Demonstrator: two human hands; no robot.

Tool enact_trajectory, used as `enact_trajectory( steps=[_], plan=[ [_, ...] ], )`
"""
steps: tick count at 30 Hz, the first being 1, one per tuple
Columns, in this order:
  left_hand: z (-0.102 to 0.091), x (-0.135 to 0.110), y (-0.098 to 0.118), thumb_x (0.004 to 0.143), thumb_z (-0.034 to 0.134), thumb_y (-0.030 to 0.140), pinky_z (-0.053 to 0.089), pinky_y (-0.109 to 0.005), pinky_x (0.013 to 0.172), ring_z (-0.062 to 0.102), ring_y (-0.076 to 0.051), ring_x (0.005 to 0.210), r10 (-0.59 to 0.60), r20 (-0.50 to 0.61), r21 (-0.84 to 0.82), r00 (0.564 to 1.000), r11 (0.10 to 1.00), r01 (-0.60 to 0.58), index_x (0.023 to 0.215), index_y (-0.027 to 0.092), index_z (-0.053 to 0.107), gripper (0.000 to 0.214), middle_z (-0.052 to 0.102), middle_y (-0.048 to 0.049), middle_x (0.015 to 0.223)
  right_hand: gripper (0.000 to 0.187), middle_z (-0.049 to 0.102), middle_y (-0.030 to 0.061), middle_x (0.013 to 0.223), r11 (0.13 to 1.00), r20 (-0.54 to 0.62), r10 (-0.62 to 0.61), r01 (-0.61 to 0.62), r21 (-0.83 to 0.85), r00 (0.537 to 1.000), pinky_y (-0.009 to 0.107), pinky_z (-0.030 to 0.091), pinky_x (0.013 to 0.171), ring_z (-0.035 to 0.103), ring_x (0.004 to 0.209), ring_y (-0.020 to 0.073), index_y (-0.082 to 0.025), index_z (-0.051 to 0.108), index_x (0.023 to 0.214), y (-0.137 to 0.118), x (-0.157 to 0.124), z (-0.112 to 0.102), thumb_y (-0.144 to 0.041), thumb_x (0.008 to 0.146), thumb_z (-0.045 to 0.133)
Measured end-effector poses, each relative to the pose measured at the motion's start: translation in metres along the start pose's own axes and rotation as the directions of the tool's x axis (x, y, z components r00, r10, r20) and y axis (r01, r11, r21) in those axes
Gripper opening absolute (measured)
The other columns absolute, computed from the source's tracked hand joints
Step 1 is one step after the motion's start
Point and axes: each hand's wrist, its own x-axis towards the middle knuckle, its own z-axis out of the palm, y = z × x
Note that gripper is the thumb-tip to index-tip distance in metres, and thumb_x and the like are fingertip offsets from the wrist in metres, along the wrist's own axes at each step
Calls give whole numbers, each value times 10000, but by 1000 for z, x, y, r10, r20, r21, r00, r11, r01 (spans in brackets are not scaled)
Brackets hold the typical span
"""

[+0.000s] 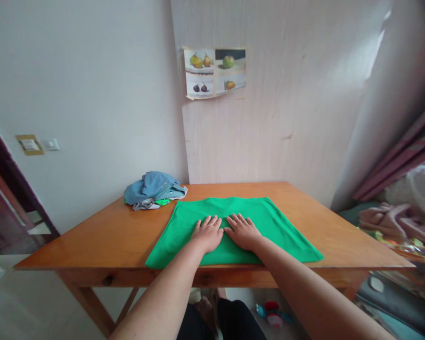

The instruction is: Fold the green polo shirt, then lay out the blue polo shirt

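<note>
A green cloth lies spread out on the wooden table, its near edge along the table's front edge. Its far edge is slightly wavy. My left hand rests palm down near the middle of the cloth, fingers stretched forward. Beside it, my right hand lies flat on the same cloth with its fingers a little apart. The thumbs point toward each other with a small gap between them. Neither hand grips anything.
A heap of crumpled clothes, mostly blue, sits at the table's back left. The wooden table stands against a wall with a taped fruit picture. Bedding and mixed items are at the right. Red and blue objects lie beneath the table.
</note>
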Motion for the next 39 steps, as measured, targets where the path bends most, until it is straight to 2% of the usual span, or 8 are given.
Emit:
enact_trajectory(
  steps=[3, 7, 13, 17, 22, 27, 33, 39],
  plan=[
    [-2, 0, 0, 993, 160, 569, 122, -604, 1204, 132, -292, 1538, -11, 8, -2, 1000, 1000, 11, 1577, 279, 281, 663, 169, -24, 1666, 767, 218, 84, 1657, 999, -11, 46, -46, -9, 999, 562, 110, 1202, 150, 1525, 304, -253, 287, 1582, 13, -8, -1, -705, 971, 187],
    [-5, -1, 1, 980, 155, 609, 118, -596, 1204, 128, -290, 1539, -33, 13, 1, 999, 999, 33, 1577, 296, 278, 685, 158, -19, 1668, 808, 227, 98, 1655, 986, -10, 164, -164, -29, 986, 584, 115, 1190, 157, 1520, 318, -261, 295, 1577, 44, -24, -5, -753, 945, 186],
    [-6, -3, 0, 976, 159, 616, 126, -594, 1201, 135, -290, 1538, -40, 15, 4, 999, 999, 40, 1577, 296, 283, 691, 157, -15, 1667, 798, 217, 100, 1659, 945, -23, 320, -320, -62, 947, 607, 129, 1177, 145, 1522, 320, -253, 282, 1578, 100, -46, -10, -737, 952, 172],
    [-4, -3, 0, 977, 175, 610, 126, -590, 1202, 138, -287, 1538, -37, -5, 1, 999, 999, 37, 1568, 307, 302, 676, 165, -11, 1666, 787, 235, 128, 1650, 917, -19, 395, -396, -58, 918, 618, 142, 1169, 169, 1518, 309, -215, 260, 1582, 123, -55, -12, -698, 966, 174],
    [-1, -2, -1, 978, 189, 610, 134, -586, 1201, 159, -289, 1534, -27, -27, -8, 999, 1000, 27, 1555, 307, 331, 667, 179, -19, 1664, 778, 234, 120, 1650, 909, -16, 412, -412, -58, 911, 672, 107, 1154, 140, 1525, 304, -206, 291, 1568, 132, -60, -12, -680, 968, 149],
    [-4, -9, -9, 963, 219, 654, 182, -512, 1210, 218, -259, 1521, -29, -59, -15, 998, 999, 29, 1530, 287, 385, 696, 266, -42, 1644, 841, 236, 99, 1651, 905, -32, 421, -422, -48, 906, 697, 123, 1148, 153, 1521, 326, -237, 304, 1567, 139, -58, -8, -757, 923, 154],
    [-10, -36, -40, 942, 205, 706, 186, -529, 1206, 212, -269, 1522, -120, -63, -18, 991, 993, 120, 1554, 277, 338, 758, 257, -59, 1646, 861, 249, 107, 1647, 912, -60, 408, -410, -24, 911, 664, 189, 1156, 204, 1510, 318, -226, 285, 1573, 150, -53, 1, -765, 912, 170],
    [-16, -65, -73, 900, 166, 792, 136, -559, 1209, 148, -298, 1535, -179, -41, -18, 983, 984, 178, 1568, 288, 310, 849, 189, -47, 1664, 841, 261, 104, 1643, 913, -80, 403, -407, -36, 912, 689, 168, 1145, 208, 1506, 339, -249, 336, 1554, 148, -56, 1, -763, 911, 162]
  ],
)
